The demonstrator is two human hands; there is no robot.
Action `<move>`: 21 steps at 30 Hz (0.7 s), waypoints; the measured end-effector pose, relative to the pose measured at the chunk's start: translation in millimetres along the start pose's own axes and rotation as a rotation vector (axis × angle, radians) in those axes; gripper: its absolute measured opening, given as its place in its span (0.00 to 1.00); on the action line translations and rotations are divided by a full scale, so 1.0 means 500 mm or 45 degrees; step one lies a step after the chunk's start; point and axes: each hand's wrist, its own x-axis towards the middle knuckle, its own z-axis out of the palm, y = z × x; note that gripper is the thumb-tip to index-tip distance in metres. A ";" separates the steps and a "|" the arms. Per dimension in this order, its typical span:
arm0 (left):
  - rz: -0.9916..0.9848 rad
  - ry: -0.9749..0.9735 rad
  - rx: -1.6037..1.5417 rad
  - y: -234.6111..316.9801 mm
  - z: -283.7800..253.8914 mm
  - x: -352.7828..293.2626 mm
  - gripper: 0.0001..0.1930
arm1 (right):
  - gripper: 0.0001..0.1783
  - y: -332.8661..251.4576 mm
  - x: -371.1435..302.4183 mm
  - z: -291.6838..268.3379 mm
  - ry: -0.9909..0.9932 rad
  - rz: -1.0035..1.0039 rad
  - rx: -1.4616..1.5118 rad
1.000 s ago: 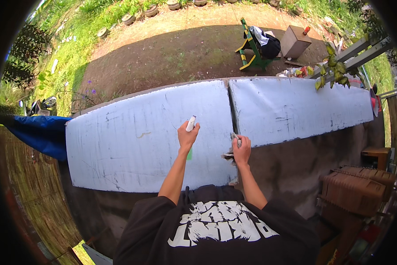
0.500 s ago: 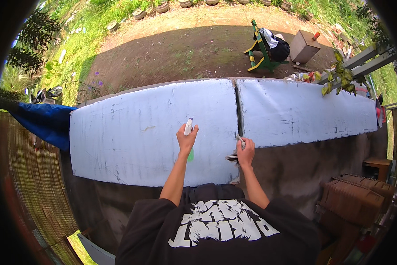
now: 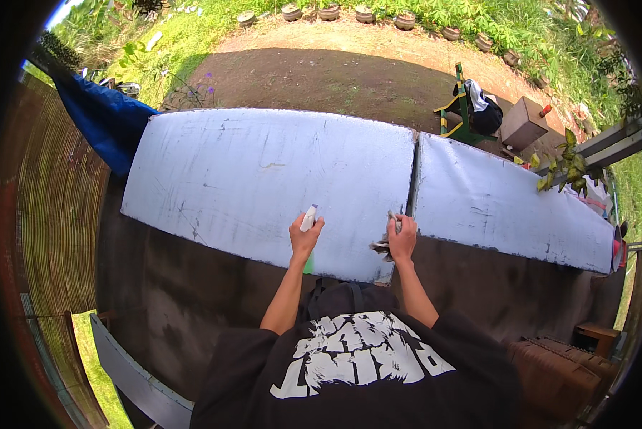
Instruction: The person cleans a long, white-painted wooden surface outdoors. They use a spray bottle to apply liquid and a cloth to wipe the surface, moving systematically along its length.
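My left hand is closed around a spray bottle with a white spray head. Part of its green body shows below the hand, beside the wrist. My right hand grips a crumpled, dirty grey rag, with loose folds hanging out on its left side. Both hands are over the near right part of a pale, scuffed tabletop. The right one is near the dark gap between this top and a second one. Whether the rag touches the surface I cannot tell.
A second pale tabletop continues to the right. Past it stand a green and yellow chair with a dark bag and a box. Blue tarp hangs at the left by a bamboo screen. Brown furniture sits lower right.
My view has turned, so the tabletops now slant down to the right. Both hands are closer to the left top's near edge. They still hold the spray bottle and the rag.
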 end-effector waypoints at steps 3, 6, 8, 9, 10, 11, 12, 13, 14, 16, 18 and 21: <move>-0.059 0.132 -0.035 -0.035 -0.037 -0.081 0.15 | 0.12 -0.009 -0.053 -0.009 -0.042 -0.073 0.010; -0.071 0.217 0.035 -0.073 -0.074 -0.171 0.15 | 0.12 -0.009 -0.099 -0.031 -0.076 -0.154 -0.004; -0.118 0.238 -0.045 -0.102 -0.107 -0.231 0.14 | 0.12 -0.008 -0.126 -0.052 -0.091 -0.219 -0.007; -0.124 0.282 -0.118 -0.118 -0.118 -0.264 0.14 | 0.12 -0.010 -0.136 -0.063 -0.095 -0.257 -0.002; -0.127 0.325 -0.190 -0.133 -0.127 -0.295 0.14 | 0.12 -0.012 -0.144 -0.075 -0.097 -0.292 0.004; -0.147 0.335 -0.196 -0.138 -0.134 -0.328 0.15 | 0.12 -0.013 -0.156 -0.089 -0.107 -0.311 -0.006; -0.164 0.349 -0.204 -0.143 -0.141 -0.359 0.15 | 0.12 -0.015 -0.166 -0.104 -0.114 -0.329 -0.016; -0.180 0.364 -0.210 -0.147 -0.150 -0.388 0.15 | 0.12 -0.014 -0.178 -0.119 -0.119 -0.345 -0.026; -0.194 0.367 -0.154 -0.143 -0.155 -0.406 0.15 | 0.12 -0.016 -0.185 -0.130 -0.113 -0.376 -0.043; -0.244 0.336 -0.126 -0.134 -0.160 -0.448 0.15 | 0.12 -0.014 -0.204 -0.158 -0.119 -0.408 -0.060; -0.222 0.302 -0.176 -0.117 -0.159 -0.474 0.14 | 0.12 -0.018 -0.216 -0.183 -0.104 -0.428 -0.056; -0.155 0.275 -0.240 -0.102 -0.142 -0.498 0.14 | 0.12 -0.025 -0.227 -0.203 -0.087 -0.460 -0.029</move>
